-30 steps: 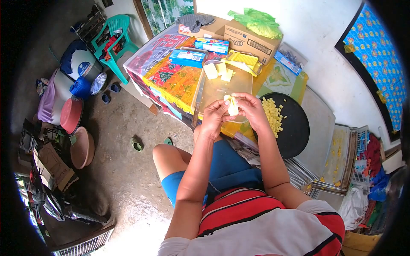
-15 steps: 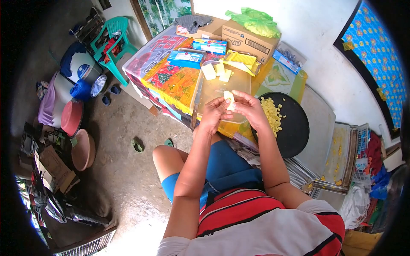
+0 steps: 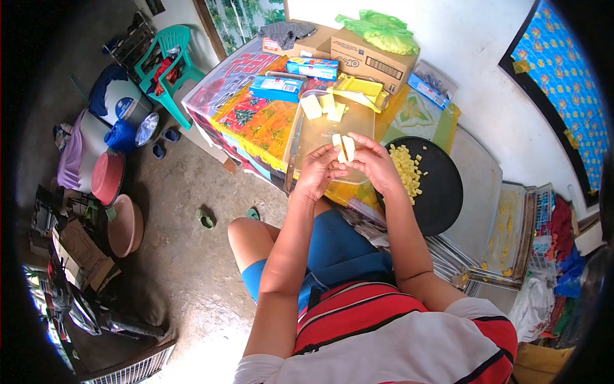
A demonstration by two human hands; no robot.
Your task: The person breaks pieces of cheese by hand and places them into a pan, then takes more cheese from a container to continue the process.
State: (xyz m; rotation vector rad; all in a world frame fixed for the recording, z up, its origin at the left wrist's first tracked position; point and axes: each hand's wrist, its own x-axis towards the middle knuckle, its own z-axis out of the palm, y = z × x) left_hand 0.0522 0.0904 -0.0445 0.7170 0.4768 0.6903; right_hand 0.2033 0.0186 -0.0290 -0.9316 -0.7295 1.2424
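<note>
Both hands meet over a translucent cutting board [image 3: 323,131] at the table's front. My left hand [image 3: 318,170] pinches one pale yellow slab [image 3: 337,146], and my right hand [image 3: 376,165] holds a second slab [image 3: 348,148] close beside it, with a narrow gap between them. Several larger pale yellow blocks [image 3: 312,107] lie at the board's far end. A knife [image 3: 291,157] rests along the board's left edge. To the right, a round black tray [image 3: 441,192] carries a heap of small yellow cubes [image 3: 404,169].
Behind the board are blue boxes [image 3: 276,88], a yellow slotted tool [image 3: 364,86] and a cardboard box [image 3: 368,56] with a green bag [image 3: 380,32] on top. Metal trays [image 3: 476,185] stand at the right. A green chair [image 3: 165,70] is at the far left.
The yellow piece between my hands now shows as two slabs parted by a gap. My hands have stayed nearly in place.
</note>
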